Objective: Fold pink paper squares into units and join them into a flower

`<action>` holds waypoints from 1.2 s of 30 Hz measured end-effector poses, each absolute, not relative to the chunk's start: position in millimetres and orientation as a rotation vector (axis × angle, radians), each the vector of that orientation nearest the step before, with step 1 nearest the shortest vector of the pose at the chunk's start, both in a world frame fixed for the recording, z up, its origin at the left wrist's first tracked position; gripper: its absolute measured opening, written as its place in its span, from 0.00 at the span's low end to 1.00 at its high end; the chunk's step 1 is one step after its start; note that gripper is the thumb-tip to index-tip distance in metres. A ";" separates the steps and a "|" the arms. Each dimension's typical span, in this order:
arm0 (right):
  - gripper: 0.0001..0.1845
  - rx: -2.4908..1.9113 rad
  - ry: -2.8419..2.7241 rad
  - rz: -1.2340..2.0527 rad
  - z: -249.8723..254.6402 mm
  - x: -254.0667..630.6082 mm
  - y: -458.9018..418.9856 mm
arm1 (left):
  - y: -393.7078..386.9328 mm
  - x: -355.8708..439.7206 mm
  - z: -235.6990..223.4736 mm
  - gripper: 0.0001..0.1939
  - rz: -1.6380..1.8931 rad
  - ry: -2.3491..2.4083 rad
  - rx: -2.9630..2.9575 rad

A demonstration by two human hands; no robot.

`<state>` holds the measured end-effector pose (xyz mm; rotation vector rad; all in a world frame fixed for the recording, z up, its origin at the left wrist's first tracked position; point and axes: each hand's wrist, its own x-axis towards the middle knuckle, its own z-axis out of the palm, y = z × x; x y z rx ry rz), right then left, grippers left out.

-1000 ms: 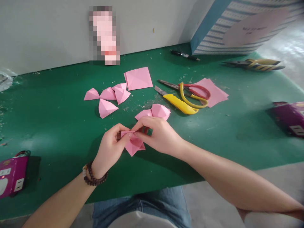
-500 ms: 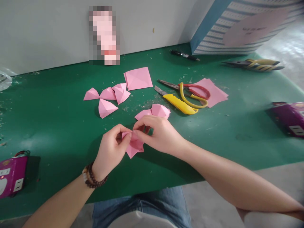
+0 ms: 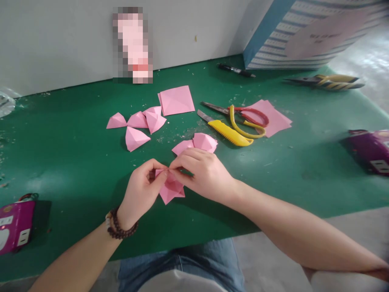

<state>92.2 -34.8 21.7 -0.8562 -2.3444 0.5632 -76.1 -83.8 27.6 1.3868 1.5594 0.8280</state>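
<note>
A partly folded sheet of pink paper (image 3: 170,190) is held between my two hands above the green tabletop. My left hand (image 3: 145,184) pinches its upper left edge between thumb and fingers. At the top of the same sheet, my right hand (image 3: 202,172) pinches with thumb and forefinger; its other fingers curl over and hide part of the fold. Just beyond the right hand lie folded pink paper pieces (image 3: 205,142), partly covered by it. Several more folded paper pieces (image 3: 137,138) lie farther off to the left.
Flat pink sheets (image 3: 176,100) lie behind the folded pieces. Scissors (image 3: 247,115) rest partly on a second stack of pink sheets (image 3: 273,119), beside a yellow utility knife (image 3: 231,133). Pliers (image 3: 325,82), a pen (image 3: 236,70), a striped box (image 3: 304,36) and purple boxes (image 3: 18,225) stand around the edges.
The paper has tilted slightly, its lower point shifting down and left. My right fingers have shifted and straightened a little along the pinched edge. Things on the table stay where they were.
</note>
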 end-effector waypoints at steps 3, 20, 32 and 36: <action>0.13 -0.790 -2.426 0.453 21.2 94.0 -34.7 | -83.8 -77.3 25.1 0.06 0.817 1.627 1.380; 0.06 -0.969 -2.298 0.926 30.2 96.4 -31.6 | -83.8 -78.3 20.4 0.06 0.791 1.625 1.372; 0.03 -1.260 -2.241 1.195 34.7 95.7 -29.1 | -85.4 -76.4 26.6 0.05 0.772 1.511 1.375; 0.02 -1.261 -2.270 1.157 33.6 93.8 -30.6 | -86.5 -76.1 25.8 0.05 0.804 1.508 1.384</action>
